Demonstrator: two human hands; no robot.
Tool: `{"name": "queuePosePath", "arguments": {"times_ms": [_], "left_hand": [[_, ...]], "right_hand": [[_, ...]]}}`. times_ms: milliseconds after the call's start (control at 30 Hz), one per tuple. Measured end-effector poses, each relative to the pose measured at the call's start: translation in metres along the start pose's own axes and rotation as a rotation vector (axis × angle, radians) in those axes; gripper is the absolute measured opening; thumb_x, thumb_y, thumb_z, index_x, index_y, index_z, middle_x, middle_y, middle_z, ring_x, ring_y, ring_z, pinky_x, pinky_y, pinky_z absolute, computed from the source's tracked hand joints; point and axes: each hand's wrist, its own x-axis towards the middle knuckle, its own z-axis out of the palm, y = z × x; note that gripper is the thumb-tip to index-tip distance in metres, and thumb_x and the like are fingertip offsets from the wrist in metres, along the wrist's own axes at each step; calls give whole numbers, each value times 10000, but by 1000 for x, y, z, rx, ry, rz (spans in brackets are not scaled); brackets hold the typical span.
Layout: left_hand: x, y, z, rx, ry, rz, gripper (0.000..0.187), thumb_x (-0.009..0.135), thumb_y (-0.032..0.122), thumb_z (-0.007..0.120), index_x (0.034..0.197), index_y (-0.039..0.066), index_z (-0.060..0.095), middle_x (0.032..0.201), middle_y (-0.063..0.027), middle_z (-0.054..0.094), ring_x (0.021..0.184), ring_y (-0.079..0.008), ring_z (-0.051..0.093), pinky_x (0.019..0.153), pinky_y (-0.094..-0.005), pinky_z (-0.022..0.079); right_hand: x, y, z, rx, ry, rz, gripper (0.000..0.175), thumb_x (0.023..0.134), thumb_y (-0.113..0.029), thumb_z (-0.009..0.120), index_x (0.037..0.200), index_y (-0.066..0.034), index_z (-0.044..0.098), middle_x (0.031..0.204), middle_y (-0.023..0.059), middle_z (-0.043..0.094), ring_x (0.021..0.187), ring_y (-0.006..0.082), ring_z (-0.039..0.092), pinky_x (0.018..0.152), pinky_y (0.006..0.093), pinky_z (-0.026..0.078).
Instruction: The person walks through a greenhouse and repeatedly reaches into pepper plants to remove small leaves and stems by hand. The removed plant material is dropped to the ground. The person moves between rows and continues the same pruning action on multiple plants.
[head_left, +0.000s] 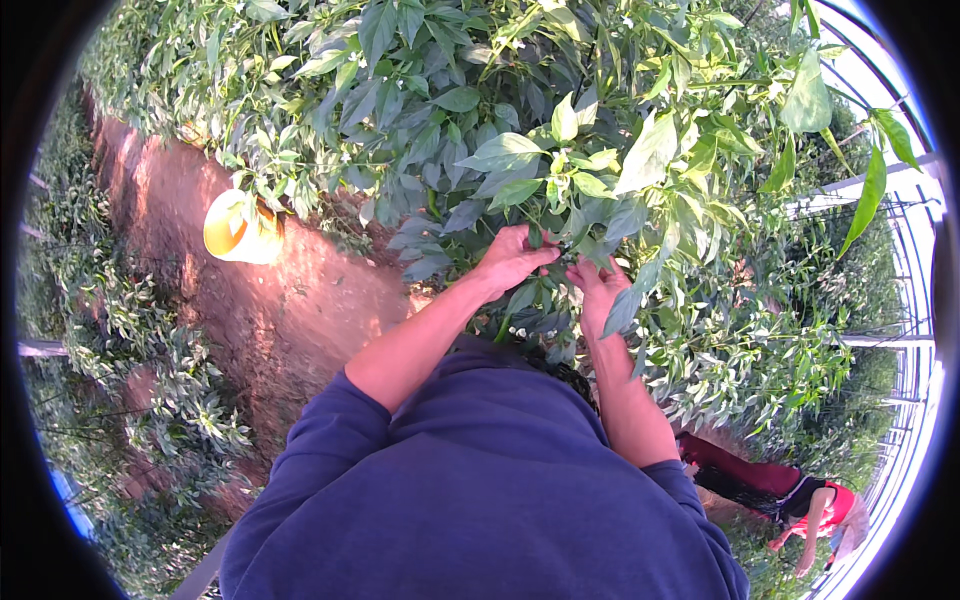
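Observation:
Both my hands reach into a leafy pepper plant (517, 154) with small white flowers, just in front of my body. My left hand (514, 261) has its thumb and fingers brought together around a bit of the plant's foliage. Close by on the right, my right hand (602, 294) is among the leaves, its fingertips partly covered by them. Whether those fingers pinch a stem or only touch leaves cannot be made out. A slender green pod (433, 202) hangs in the shade up and left of my hands.
On the reddish soil path (300, 300) to the left stands a yellow bucket (225, 229), partly under foliage. More plant rows (142, 375) line the far left. At lower right another person (780, 487) bends among plants. Pale frame bars (889, 341) run along the right edge.

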Motion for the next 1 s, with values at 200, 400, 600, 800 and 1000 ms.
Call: {"name": "queuePosePath", "arguments": {"times_ms": [200, 400, 600, 800, 1000], "left_hand": [[-10, 2, 2, -32, 17, 12, 266, 940, 6, 720, 1202, -25, 689, 1090, -77, 737, 935, -146, 687, 777, -320, 563], [-18, -3, -2, -24, 23, 39, 272, 964, 41, 685, 1228, -26, 687, 1092, -69, 728, 944, -142, 675, 818, -306, 554], [-28, -7, -8, -21, 83, 64, 274, 983, 67, 674, 1241, -24, 686, 1115, -72, 731, 998, -141, 673, 903, -298, 541], [-40, -14, -17, 148, 137, 226, 326, 986, 160, 747, 1268, 7, 687, 1172, -95, 745, 1125, -169, 671, 963, -340, 542], [-63, -12, -44, 288, 223, 118, 379, 981, 185, 763, 1295, -7, 675, 1210, -119, 737, 1148, -188, 674, 984, -340, 540]], "right_hand": [[-18, 29, -16, -259, 53, -159, 298, 937, -86, 802, 1142, 37, 623, 880, 69, 705, 777, 151, 669, 734, 313, 557], [-38, 28, -13, -601, -96, -717, 247, 863, 47, 747, 1104, 6, 718, 1065, 112, 742, 953, 233, 708, 835, 349, 567], [-50, -24, 7, -875, -325, -959, 326, 780, 106, 694, 1067, -35, 757, 1077, 131, 750, 948, 323, 736, 816, 399, 593], [-41, -34, 5, -900, -292, -1015, 303, 791, 86, 716, 1061, -42, 770, 1096, 125, 751, 914, 318, 741, 790, 389, 594], [-46, -31, -16, -856, -235, -872, 296, 823, 81, 718, 1105, 9, 771, 1162, 149, 744, 991, 315, 745, 856, 387, 596]]}}
